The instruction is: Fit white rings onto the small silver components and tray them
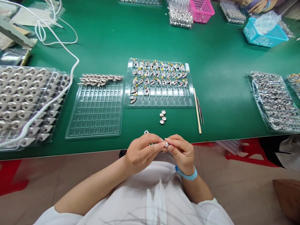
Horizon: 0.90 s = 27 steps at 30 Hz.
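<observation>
At the table's near edge, my left hand (144,152) and my right hand (181,152) meet, fingertips closed on a small whitish part (166,144). Most of that part is hidden by the fingers. Just beyond lie several small round metallic caps (162,122) in a cluster. A few little rings (146,132) rest past my left knuckles. Farther out is a clear compartment tray (164,101), its upper rows filled with small grey curved pieces with yellow tips. To its right are a thin wooden stick (197,111) and metal tweezers (200,111).
A clear tray (93,122) at left holds grey pieces along its far rows. Stacked trays (14,103) and a white cable (75,65) lie farther left. At right is another filled tray (276,100). Pink (203,12) and blue baskets (264,39) stand at the back, near another person's hand (259,6).
</observation>
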### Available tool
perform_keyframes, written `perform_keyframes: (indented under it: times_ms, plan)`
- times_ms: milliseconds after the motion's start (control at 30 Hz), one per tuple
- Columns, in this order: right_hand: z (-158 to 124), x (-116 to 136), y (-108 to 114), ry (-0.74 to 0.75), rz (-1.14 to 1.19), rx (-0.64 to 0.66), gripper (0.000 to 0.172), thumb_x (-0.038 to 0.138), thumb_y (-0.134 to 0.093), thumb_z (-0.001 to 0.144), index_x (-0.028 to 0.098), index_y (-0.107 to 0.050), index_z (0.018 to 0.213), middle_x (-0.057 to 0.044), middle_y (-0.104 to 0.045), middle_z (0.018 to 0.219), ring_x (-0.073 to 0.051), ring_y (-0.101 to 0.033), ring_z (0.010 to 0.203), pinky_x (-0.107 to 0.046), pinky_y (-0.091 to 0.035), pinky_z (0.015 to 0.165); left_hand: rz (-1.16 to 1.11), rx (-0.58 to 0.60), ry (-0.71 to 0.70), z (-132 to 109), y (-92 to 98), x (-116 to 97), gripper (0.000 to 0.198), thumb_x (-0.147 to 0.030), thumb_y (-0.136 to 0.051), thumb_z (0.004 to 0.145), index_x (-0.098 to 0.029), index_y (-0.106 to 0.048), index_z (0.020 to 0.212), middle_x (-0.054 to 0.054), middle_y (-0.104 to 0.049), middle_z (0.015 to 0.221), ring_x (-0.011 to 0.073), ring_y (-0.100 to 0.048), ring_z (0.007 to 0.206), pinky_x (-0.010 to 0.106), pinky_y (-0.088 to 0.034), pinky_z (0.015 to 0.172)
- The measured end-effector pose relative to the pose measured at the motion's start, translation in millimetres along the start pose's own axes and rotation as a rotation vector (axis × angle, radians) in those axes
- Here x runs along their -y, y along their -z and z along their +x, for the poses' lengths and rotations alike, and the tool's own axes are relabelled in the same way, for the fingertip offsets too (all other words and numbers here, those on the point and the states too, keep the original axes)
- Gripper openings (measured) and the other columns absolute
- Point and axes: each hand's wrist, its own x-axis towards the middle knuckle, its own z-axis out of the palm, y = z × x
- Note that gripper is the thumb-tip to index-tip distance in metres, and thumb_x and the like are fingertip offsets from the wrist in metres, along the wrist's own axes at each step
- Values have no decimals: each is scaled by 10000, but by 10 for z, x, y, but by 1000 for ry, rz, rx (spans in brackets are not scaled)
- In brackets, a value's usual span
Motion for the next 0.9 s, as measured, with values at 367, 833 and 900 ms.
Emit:
perform_keyframes:
  times_ms: [367,833,900]
  plan:
    - [44,73,39,34,-60,48,245,219,-663,873,296,-733,1094,-52,-704,912,-169,-669,828,-276,-609,634,8,-5,6,5,1,-1,253,-29,-608,862,-151,-644,1081,82,-698,882,168,-689,824,271,-590,693]
    - [113,75,118,53,-25,106,248,158,-730,807,283,-759,1019,-52,-733,898,-165,-686,774,-284,-597,639,-104,-29,122,6,-34,-16,143,-75,-634,871,-159,-675,979,68,-717,852,140,-699,763,234,-587,662]
    - [117,85,132,83,-71,113,239,165,-727,810,280,-758,1017,-55,-740,907,-168,-690,774,-282,-592,633,-112,-33,139,9,-37,-17,118,-95,-634,878,-164,-679,961,64,-719,843,135,-703,746,225,-587,654]
